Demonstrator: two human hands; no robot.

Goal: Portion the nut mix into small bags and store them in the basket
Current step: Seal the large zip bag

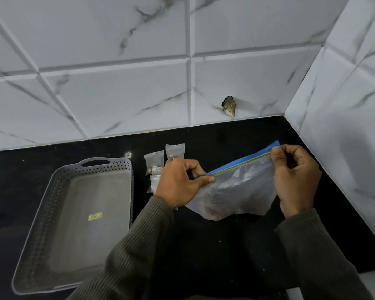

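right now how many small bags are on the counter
3 small bags: the far bag nearest the wall, the middle bag left of it, the near bag beside the left hand, which may hide more.

Left hand (179, 184) and right hand (294, 180) held apart, thumbs and fingers pinching.

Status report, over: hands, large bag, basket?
Left hand pinches large zip bag at its seal, right hand pinches far end. Small bags lie on counter; basket without bags. Nothing blocking.

Dim, cool light; soft focus, wide-angle bending at edges
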